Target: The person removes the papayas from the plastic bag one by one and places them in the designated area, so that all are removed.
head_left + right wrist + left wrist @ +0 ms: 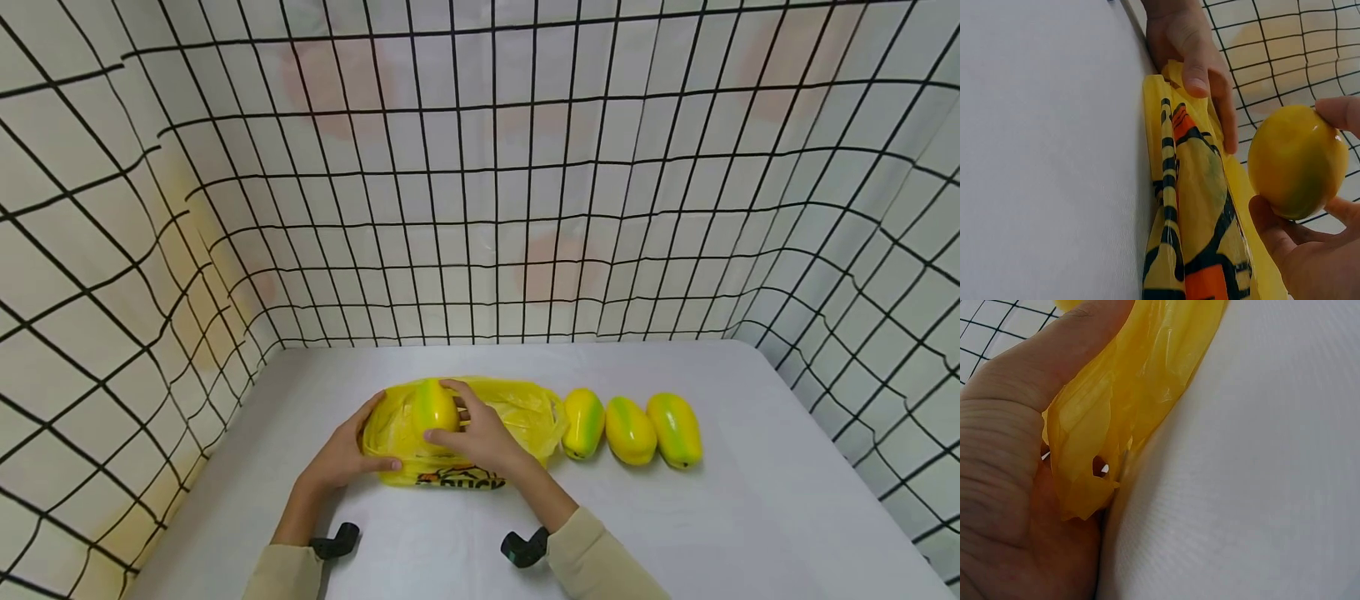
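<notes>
nearest the person, two beige sleeves (592, 558) come in over the white bench (712, 533), each wrist wearing a small black camera mount (523, 547). just beyond them lies the yellow plastic bag (517, 417), flat on the bench with black and orange print along its near edge; it serves as the landmark here. the left hand (341, 454) grips the bag's left end, thumb along the near edge and fingers (1200, 59) curled over the crumpled plastic, which bunches against the palm in the left wrist view. the right hand (483, 433) sits over the middle of the bag, its fingers (1341, 112) and thumb wrapped round a yellow-green mango (435, 406), held just above the bag's left half, close to the left hand. right of the bag, three more mangoes (632, 429) lie in a row on the bench, the first just beside the bag's right end, each close against the next. behind the bag, past the bare far strip of bench, stands a black wire grid (480, 208) backed by pale cloth, wrapping round both sides.
</notes>
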### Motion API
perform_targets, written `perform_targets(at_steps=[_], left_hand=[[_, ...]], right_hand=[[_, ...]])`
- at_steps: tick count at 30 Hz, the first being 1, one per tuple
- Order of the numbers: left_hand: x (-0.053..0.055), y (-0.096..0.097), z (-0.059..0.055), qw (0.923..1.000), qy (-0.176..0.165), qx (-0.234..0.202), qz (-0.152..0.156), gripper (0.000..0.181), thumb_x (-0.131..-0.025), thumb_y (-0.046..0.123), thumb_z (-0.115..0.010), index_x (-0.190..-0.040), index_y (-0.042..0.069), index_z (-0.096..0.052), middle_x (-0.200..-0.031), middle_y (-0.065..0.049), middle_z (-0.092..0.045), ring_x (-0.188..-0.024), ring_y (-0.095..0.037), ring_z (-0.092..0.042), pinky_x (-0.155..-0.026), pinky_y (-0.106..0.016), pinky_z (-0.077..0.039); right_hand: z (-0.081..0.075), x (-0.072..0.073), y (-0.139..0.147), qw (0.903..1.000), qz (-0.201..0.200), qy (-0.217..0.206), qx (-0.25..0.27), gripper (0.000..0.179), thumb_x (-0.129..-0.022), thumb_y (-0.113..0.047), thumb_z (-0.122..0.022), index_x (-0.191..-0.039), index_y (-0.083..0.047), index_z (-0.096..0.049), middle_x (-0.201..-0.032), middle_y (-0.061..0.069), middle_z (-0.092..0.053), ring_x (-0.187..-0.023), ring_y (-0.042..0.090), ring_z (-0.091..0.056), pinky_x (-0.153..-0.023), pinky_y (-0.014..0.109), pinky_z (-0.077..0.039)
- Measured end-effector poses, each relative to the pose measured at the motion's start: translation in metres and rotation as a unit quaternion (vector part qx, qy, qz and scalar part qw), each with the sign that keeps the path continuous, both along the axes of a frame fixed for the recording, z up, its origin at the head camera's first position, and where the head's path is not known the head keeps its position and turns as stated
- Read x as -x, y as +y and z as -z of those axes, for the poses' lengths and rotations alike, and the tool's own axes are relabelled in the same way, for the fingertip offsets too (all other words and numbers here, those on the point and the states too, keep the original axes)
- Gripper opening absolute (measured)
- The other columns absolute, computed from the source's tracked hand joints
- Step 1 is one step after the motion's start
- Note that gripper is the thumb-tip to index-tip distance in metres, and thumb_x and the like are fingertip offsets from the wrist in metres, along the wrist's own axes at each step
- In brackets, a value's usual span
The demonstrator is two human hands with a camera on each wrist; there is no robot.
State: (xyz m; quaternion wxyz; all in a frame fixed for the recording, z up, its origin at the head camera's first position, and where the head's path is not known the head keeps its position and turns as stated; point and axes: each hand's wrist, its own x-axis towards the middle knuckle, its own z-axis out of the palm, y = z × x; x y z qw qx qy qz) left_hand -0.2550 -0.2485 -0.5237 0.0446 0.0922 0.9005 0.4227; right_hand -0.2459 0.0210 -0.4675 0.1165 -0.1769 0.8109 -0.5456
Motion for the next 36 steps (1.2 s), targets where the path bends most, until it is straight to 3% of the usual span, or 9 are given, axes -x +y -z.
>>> perform_targets(at_steps=[18, 24, 36], left_hand=[[0.001, 0.0, 0.0, 0.9999, -0.002, -0.013, 0.004, 0.121, -0.057, 0.058, -0.087, -0.154, 0.036, -0.019, -0.161, 0.006, -0.022, -0.148, -0.025, -0.023, -0.119, -0.055, -0.022], [0.001, 0.001, -0.002, 1.0, 0.004, -0.001, 0.007, 0.121, -0.058, 0.057, -0.087, -0.155, 0.035, -0.018, -0.162, 0.002, -0.022, -0.149, -0.028, -0.021, -0.119, -0.058, -0.018], [0.0, 0.002, -0.002, 0.9999, -0.012, 0.0, -0.005, 0.123, -0.056, 0.058, -0.087, -0.154, 0.037, -0.017, -0.162, 0.002, -0.021, -0.148, -0.028, -0.023, -0.118, -0.056, -0.023]], right_hand=[[0.0, 0.002, 0.03, 0.9999, 0.015, 0.003, 0.003, 0.076, -0.08, -0.054, -0.073, -0.144, -0.048, -0.032, -0.148, -0.005, -0.04, -0.124, 0.025, -0.05, -0.091, 0.039, -0.054], [-0.005, -0.001, 0.043, 0.9998, 0.018, 0.003, 0.001, 0.075, -0.079, -0.054, -0.073, -0.142, -0.051, -0.032, -0.144, -0.006, -0.045, -0.122, 0.024, -0.051, -0.09, 0.039, -0.054], [-0.015, -0.007, 0.069, 0.9992, 0.039, 0.006, 0.004, 0.076, -0.079, -0.048, -0.076, -0.142, -0.05, -0.033, -0.139, -0.004, -0.048, -0.117, 0.022, -0.054, -0.092, 0.038, -0.054]])
